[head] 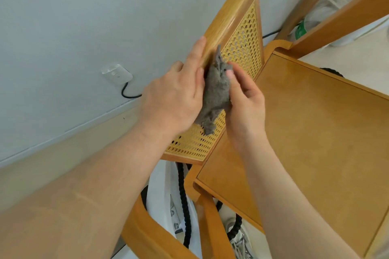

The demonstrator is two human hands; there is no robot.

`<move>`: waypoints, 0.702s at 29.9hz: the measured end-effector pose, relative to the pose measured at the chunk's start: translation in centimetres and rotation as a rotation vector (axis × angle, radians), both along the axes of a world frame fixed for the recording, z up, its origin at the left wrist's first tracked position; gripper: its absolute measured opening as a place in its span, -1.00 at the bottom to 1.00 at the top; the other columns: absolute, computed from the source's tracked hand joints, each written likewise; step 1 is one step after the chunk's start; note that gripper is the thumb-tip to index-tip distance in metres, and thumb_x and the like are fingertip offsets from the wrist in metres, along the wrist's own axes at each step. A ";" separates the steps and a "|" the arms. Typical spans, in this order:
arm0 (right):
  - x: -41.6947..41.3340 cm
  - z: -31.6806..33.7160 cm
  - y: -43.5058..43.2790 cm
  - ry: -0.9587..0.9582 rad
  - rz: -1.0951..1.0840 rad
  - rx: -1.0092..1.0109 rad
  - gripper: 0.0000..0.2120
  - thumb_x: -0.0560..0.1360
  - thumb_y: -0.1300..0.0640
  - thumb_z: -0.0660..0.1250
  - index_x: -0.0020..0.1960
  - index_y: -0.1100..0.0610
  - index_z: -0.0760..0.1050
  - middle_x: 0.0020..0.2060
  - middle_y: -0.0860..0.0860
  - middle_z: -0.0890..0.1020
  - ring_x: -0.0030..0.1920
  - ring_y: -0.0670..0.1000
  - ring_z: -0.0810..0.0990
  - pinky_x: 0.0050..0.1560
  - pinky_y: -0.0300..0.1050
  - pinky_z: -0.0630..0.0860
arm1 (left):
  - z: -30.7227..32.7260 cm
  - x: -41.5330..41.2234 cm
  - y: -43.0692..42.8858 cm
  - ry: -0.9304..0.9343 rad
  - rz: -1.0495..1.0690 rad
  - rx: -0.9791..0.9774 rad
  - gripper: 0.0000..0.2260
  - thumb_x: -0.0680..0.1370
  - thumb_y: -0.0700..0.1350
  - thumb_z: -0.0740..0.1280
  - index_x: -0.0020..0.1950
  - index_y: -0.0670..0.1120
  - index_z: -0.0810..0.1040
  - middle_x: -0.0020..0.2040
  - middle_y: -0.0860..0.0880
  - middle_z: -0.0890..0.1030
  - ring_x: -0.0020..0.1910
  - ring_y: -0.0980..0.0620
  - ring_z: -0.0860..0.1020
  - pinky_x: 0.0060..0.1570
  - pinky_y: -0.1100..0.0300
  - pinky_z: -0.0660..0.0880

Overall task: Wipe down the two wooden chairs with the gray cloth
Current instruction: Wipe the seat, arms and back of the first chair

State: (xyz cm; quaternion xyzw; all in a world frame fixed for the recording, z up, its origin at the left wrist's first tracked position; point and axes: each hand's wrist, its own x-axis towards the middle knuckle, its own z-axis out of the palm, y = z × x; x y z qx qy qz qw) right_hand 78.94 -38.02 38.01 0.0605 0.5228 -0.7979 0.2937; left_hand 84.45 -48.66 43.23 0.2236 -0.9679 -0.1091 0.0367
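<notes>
A wooden chair (315,122) with a woven cane back panel (242,48) fills the right and middle of the head view. The bunched gray cloth (216,92) lies against the cane back just below the top rail. My right hand (244,103) grips the cloth, thumb and fingers curled round its right side. On the cloth's left, my left hand (176,94) has straight fingers pressing on the top rail (229,14) and the cloth's edge. A second chair is not told apart here.
A pale wall (84,17) with a white socket (116,73) and black cable stands behind the chair. Under the chair lie a white appliance (162,200) and a black braided hose (182,191). White items and a bag sit at top right.
</notes>
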 end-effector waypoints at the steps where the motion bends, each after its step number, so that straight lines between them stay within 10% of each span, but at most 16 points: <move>1: 0.3 -0.8 -1.2 0.175 -0.045 0.161 -0.62 0.50 0.01 0.37 0.28 0.08 0.49 0.19 0.02 0.59 0.21 -0.05 0.56 0.27 -0.08 0.48 | -0.1 -0.1 0.0 0.007 0.003 -0.013 -0.53 0.63 0.09 -0.04 0.54 0.19 -0.01 0.11 -0.13 0.55 -0.05 -0.28 0.56 -0.18 -0.08 0.44; 6: 2.5 -6.9 -4.9 0.537 -0.135 0.504 -0.56 0.60 -0.13 0.05 0.46 -0.10 0.22 0.47 0.04 0.29 0.49 -0.03 0.22 0.45 -0.07 0.14 | -0.5 -0.1 -0.1 0.018 -0.006 -0.042 -0.55 0.65 0.06 -0.03 0.55 0.17 0.00 0.08 -0.11 0.55 -0.08 -0.24 0.56 -0.24 -0.01 0.38; 11: 4.4 -12.8 -4.3 -0.071 -0.101 0.754 -0.55 0.67 -0.04 -0.10 0.55 -0.07 0.08 0.55 -0.06 0.16 0.54 -0.02 0.10 0.48 0.12 0.02 | -0.4 -0.1 0.0 0.030 -0.028 -0.029 -0.55 0.65 0.06 -0.04 0.55 0.15 0.00 0.04 -0.10 0.55 -0.14 -0.22 0.56 -0.29 0.00 0.36; 15: 4.6 -11.5 -4.4 -0.309 -0.192 0.535 -0.54 0.67 -0.07 -0.04 0.56 -0.05 0.10 0.54 -0.04 0.20 0.53 0.00 0.15 0.50 0.03 0.11 | -0.3 -0.1 -0.1 0.017 -0.019 -0.036 -0.54 0.65 0.06 -0.05 0.55 0.16 -0.02 0.08 -0.08 0.55 -0.13 -0.19 0.56 -0.29 0.06 0.30; 21: 8.0 -4.4 -4.0 0.551 0.074 0.146 -0.51 0.65 -0.01 -0.03 0.56 0.03 0.10 0.54 -0.02 0.20 0.55 0.03 0.08 0.52 0.13 0.06 | 0.0 -0.1 -0.1 0.020 -0.006 0.029 -0.55 0.64 0.07 -0.05 0.54 0.21 -0.02 0.15 -0.07 0.55 -0.02 -0.20 0.57 -0.14 -0.05 0.45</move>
